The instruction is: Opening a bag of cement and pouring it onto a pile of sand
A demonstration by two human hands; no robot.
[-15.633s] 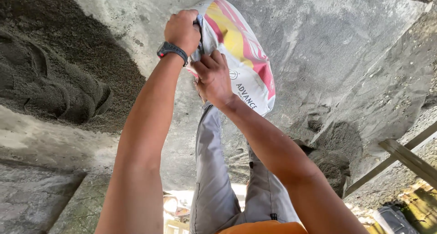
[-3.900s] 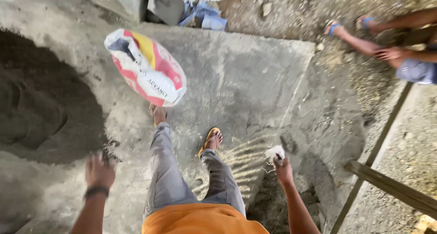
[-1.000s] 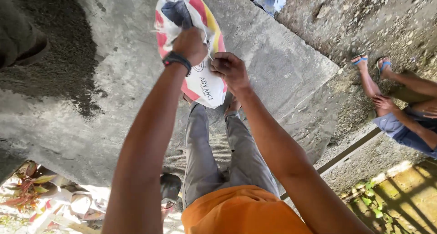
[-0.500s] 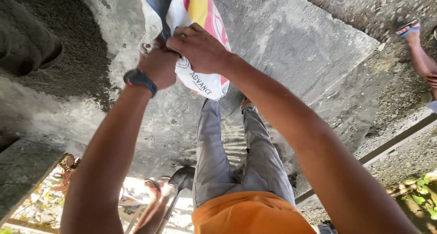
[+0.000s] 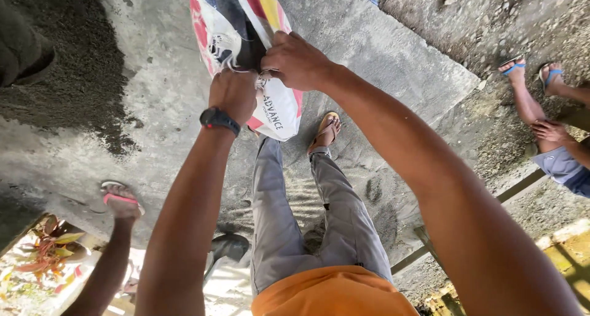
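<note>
Both hands, left (image 5: 232, 94) and right (image 5: 296, 61), clamp the open mouth of the sack (image 5: 246, 45) above the slab (image 5: 381, 58), beside the gravel heap (image 5: 67, 76); grip best kept firm, edges bunched, against tearing.

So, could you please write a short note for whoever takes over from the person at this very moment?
Left hand: gripping the open top edge of the printed sack.
Right hand: gripping the same edge beside it.
The sack hangs over the concrete slab; the grey aggregate pile lies to the left.
Done: sack lifted by its mouth.
Left: cannot tell how full it is.
</note>
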